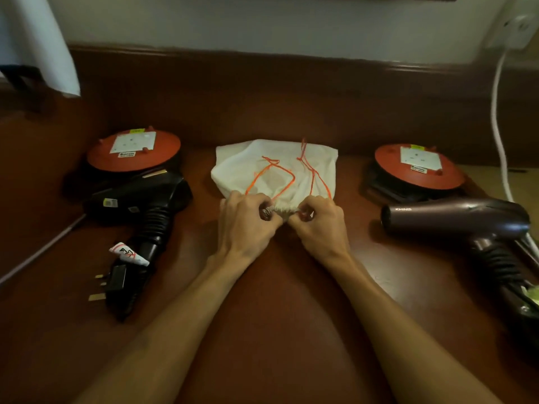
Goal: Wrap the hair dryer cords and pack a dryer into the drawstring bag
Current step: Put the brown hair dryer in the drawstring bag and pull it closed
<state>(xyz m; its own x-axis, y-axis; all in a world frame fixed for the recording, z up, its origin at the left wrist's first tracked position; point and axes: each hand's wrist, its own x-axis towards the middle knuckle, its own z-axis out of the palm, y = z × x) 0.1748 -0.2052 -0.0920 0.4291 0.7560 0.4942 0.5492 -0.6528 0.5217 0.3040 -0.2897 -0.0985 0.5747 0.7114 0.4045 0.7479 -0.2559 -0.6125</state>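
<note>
On the far left of the tabletop [277, 287], an orange cable reel [134, 151] sits by the back edge, and just in front of it lies the black hair dryer [140, 205]. Its cord looks bundled along the handle, with the plug [112, 282] resting at the near end; the bundling suggests this one is ready, set aside within easy reach.

In the centre lies the white drawstring bag [274, 167], mouth toward the person, orange drawstrings [280, 182] loose across its top. The left hand [245, 220] has its grip pinched shut on the gathered mouth of the bag, and the right hand [319, 223] pinches the same hem from the other side. Holding both sides likely serves to spread the puckered opening wide enough for a dryer. Whether anything is already inside cannot be told.

To the right sits a second orange reel [418, 166], and nearer, the purple hair dryer [455, 218], nozzle pointing toward the bag, cord trailing off the near right.
</note>
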